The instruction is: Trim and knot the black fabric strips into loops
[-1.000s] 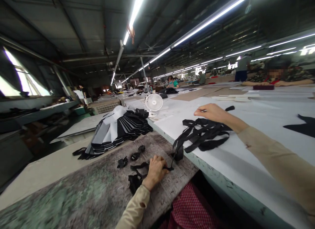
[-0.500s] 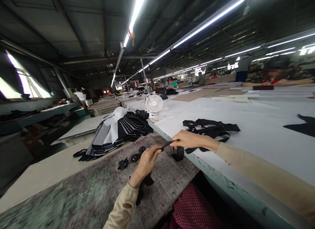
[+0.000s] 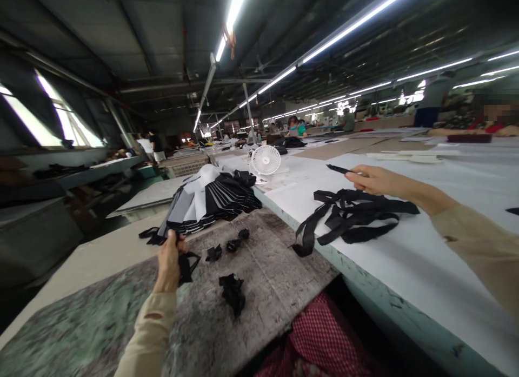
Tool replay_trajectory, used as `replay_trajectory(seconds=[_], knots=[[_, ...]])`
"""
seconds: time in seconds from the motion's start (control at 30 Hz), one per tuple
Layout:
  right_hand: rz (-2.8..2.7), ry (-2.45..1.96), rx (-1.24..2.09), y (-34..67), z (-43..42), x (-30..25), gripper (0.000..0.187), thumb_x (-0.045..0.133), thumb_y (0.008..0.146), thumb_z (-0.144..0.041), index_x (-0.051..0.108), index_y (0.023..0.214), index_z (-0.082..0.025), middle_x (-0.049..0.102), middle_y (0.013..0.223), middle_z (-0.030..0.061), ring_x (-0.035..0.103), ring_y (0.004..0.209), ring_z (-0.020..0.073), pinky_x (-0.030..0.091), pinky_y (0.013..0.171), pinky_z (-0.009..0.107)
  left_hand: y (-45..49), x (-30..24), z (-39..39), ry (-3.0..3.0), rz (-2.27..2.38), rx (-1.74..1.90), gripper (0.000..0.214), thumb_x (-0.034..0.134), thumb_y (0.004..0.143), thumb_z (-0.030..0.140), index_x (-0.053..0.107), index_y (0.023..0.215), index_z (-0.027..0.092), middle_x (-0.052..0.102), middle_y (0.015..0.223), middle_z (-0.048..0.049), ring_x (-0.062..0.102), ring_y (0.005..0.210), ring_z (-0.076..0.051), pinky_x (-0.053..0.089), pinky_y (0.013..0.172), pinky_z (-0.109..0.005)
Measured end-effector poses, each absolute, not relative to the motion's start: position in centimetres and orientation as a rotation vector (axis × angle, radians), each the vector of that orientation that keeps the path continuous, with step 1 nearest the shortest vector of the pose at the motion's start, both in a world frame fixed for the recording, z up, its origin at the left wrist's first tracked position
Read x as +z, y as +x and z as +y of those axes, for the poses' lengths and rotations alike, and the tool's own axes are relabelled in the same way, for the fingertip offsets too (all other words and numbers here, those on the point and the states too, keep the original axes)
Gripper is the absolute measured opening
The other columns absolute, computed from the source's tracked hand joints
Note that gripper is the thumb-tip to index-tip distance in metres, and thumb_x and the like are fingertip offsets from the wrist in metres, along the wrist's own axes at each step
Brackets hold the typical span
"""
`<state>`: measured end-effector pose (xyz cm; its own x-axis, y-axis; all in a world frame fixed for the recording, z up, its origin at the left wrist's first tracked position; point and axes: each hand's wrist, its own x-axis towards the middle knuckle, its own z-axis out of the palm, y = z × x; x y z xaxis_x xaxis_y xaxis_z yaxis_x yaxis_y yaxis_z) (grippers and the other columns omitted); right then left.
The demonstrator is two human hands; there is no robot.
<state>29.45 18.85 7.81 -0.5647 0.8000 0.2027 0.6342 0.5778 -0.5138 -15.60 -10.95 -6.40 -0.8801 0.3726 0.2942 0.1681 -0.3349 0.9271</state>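
At the left, my left hand (image 3: 168,263) is closed on a black fabric strip (image 3: 186,266) that hangs down beside the fingers. It is just in front of a fanned stack of black and grey fabric pieces (image 3: 214,201). Over the white table, my right hand (image 3: 375,179) is closed around a slim, dark, pointed thing (image 3: 338,169), its tip facing left; its kind is unclear. Below that hand lies a loose heap of black fabric strips (image 3: 360,217), one end drooping over the table edge. Crumpled black strips (image 3: 233,296) rest on the mottled grey board (image 3: 275,279).
A small white fan (image 3: 265,160) stands at the corner of the white table (image 3: 425,247). Smaller black scraps (image 3: 213,252) dot the board. Flat pale strips (image 3: 409,155) lie farther back. A co-worker (image 3: 486,123) is at the far right; others are in the background.
My hands have come apart: the left moved left toward the fabric stack, the right moved right and up over the strips. The crumpled strips on the board now show fully. The view has shifted slightly.
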Motion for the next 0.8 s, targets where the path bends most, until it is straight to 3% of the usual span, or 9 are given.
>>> replay_trajectory(seconds=[0.1, 0.23, 0.3, 0.4, 0.53, 0.63, 0.73, 0.8], knots=[[-2.52, -1.11, 0.461, 27.5, 17.6, 7.7, 0.046, 0.032, 0.088, -0.055, 0.06, 0.095, -0.02, 0.062, 0.076, 0.0083, 0.054, 0.058, 0.0183, 0.045, 0.06, 0.035, -15.6, -7.3, -7.8, 0.654, 1.751, 2.407, 0.03, 0.058, 0.07, 0.047, 0.048, 0.072, 0.019, 0.027, 0.045, 0.0114, 0.026, 0.038, -0.005, 0.027, 0.041, -0.02], [-2.603, -0.858, 0.177, 25.6, 16.9, 7.1, 0.037, 0.041, 0.085, -0.046, 0.068, 0.091, -0.021, 0.065, 0.107, 0.007, 0.059, 0.098, 0.0263, 0.045, 0.086, 0.038, -16.2, -9.1, -4.8, 0.649, 1.906, 2.416, 0.016, 0.049, 0.07, 0.03, 0.048, 0.081, 0.019, 0.047, 0.061, 0.0041, 0.046, 0.053, -0.009, 0.037, 0.052, -0.022], [-2.59, -0.757, 0.133, 24.9, 17.0, 6.5, 0.033, 0.046, 0.082, -0.038, 0.068, 0.101, -0.022, 0.06, 0.122, 0.0047, 0.056, 0.108, 0.026, 0.043, 0.092, 0.037, -16.4, -10.5, -4.4, 0.703, 2.045, 2.344, 0.015, 0.045, 0.069, 0.026, 0.05, 0.081, 0.019, 0.055, 0.072, -0.0005, 0.054, 0.066, -0.013, 0.042, 0.062, -0.026], [-2.608, -0.753, 0.176, 24.3, 17.0, 5.5, 0.042, 0.047, 0.08, -0.028, 0.06, 0.12, -0.025, 0.063, 0.117, 0.0029, 0.059, 0.105, 0.0235, 0.045, 0.09, 0.035, -16.1, -12.9, -4.6, 0.912, 2.239, 2.075, 0.014, 0.046, 0.068, 0.022, 0.057, 0.076, 0.019, 0.062, 0.084, -0.0053, 0.058, 0.086, -0.021, 0.043, 0.082, -0.035], [-2.772, -0.757, 0.149, 23.9, 16.5, 5.0, 0.035, 0.05, 0.081, -0.042, 0.068, 0.106, -0.024, 0.067, 0.109, 0.0045, 0.061, 0.1, 0.0262, 0.045, 0.087, 0.037, -15.1, -14.7, -5.5, 1.21, 2.33, 1.596, 0.019, 0.05, 0.074, 0.026, 0.065, 0.085, 0.023, 0.07, 0.093, -0.0051, 0.058, 0.102, -0.026, 0.021, 0.105, -0.052], [-2.769, -0.783, 0.071, 23.8, 16.2, 5.0, 0.045, 0.05, 0.081, -0.05, 0.066, 0.111, -0.022, 0.063, 0.116, 0.0078, 0.059, 0.104, 0.0285, 0.044, 0.088, 0.039, -14.4, -14.8, -6.3, 1.351, 2.336, 1.374, 0.03, 0.052, 0.079, 0.04, 0.063, 0.104, 0.028, 0.065, 0.116, -0.0054, 0.046, 0.122, -0.029, 0.0, 0.107, -0.059], [-2.768, -0.766, 0.042, 23.7, 16.1, 5.2, 0.041, 0.046, 0.084, -0.044, 0.065, 0.112, -0.021, 0.062, 0.117, 0.0075, 0.058, 0.105, 0.0267, 0.043, 0.089, 0.037, -13.8, -14.6, -7.2, 1.496, 2.297, 1.271, 0.048, 0.068, 0.064, 0.05, 0.063, 0.107, 0.028, 0.061, 0.122, -0.0066, 0.035, 0.13, -0.031, -0.009, 0.107, -0.057], [-2.772, -0.762, 0.032, 23.6, 16.0, 5.3, 0.039, 0.046, 0.085, -0.042, 0.065, 0.111, -0.021, 0.062, 0.116, 0.0072, 0.058, 0.104, 0.026, 0.043, 0.089, 0.037, -13.4, -14.6, -7.7, 1.553, 2.26, 1.277, 0.049, 0.076, 0.054, 0.048, 0.066, 0.098, 0.027, 0.063, 0.116, -0.0062, 0.037, 0.128, -0.032, -0.004, 0.109, -0.055]])
